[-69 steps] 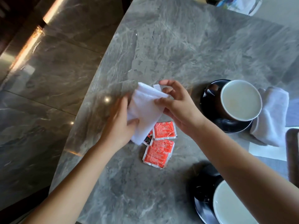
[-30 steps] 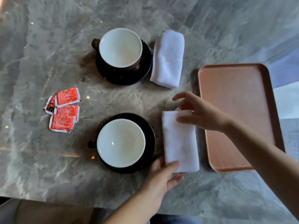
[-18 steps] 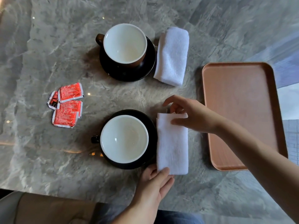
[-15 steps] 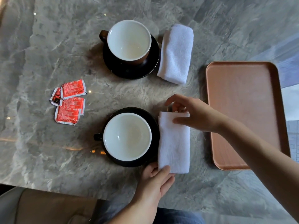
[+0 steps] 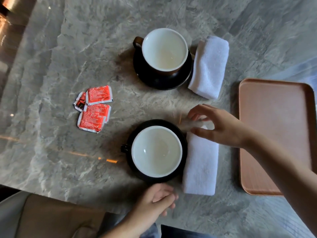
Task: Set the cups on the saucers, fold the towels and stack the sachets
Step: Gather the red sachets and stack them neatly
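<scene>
Two dark cups with white insides stand on black saucers: the far cup [image 5: 164, 48] on its saucer [image 5: 161, 80], the near cup [image 5: 157, 151] on its saucer [image 5: 152, 122]. A folded white towel [image 5: 209, 66] lies right of the far saucer. A second folded towel [image 5: 200, 165] lies right of the near saucer. My right hand [image 5: 217, 125] hovers over that towel's far end, fingers spread, touching or just above it. My left hand [image 5: 156, 201] is off the towel, near the table's front edge, fingers loosely curled and empty. Three red sachets [image 5: 93, 108] lie loose and overlapping at the left.
A bare pink tray [image 5: 274, 134] sits at the right of the grey marble table [image 5: 68, 48]. The table's front edge runs along the bottom left, with a brown seat [image 5: 42, 217] below it.
The towel was carried from the left over to the right of the near saucer and laid down. My left hand has let go of its near end and drawn back. My right hand's fingers have lifted.
</scene>
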